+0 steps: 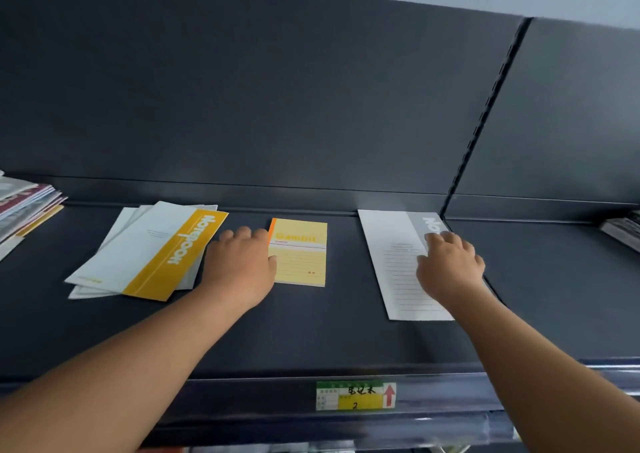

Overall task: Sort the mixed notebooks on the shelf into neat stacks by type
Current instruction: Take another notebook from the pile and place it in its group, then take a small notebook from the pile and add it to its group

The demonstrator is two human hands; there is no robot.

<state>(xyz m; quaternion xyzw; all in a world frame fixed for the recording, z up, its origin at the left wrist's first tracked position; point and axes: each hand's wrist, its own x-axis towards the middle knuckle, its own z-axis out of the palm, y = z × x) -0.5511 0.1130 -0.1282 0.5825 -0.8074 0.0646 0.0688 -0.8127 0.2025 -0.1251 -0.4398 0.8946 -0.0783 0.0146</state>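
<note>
1. Nearest, on the front rail of the dark shelf (311, 342): a green-and-yellow price label (355, 396) with handwriting and a red upward arrow.
2. Farther in, left of centre: the left hand (239, 262), palm down, fingers loosely bent with their tips on the shelf, thumb touching the left edge of the small yellow notebook (304, 262). Grasps nothing.
3. Level with it, to the right: the right hand (448, 265), fingers spread, pressing flat on the white-and-grey notebook (391, 245), partly over its grey band.
4. Between the two hands: the small yellow notebook, flat, orange spine on its left, apart from the other notebooks.
5. Just left of the left hand: a loose fanned pile of yellow-banded notebooks (149, 255), askew, the top one showing a mustard strip with white lettering.
6. Along the right side of this bay: the white-and-grey notebook, flat, lined face up.
7. At the far left edge: a slumped mixed stack (24, 207); at the far right edge, in the next bay, another stack (623, 229), only partly in view.
8. Farthest: the dark back panel (277, 89) and a slotted upright (485, 117) dividing the bays.
</note>
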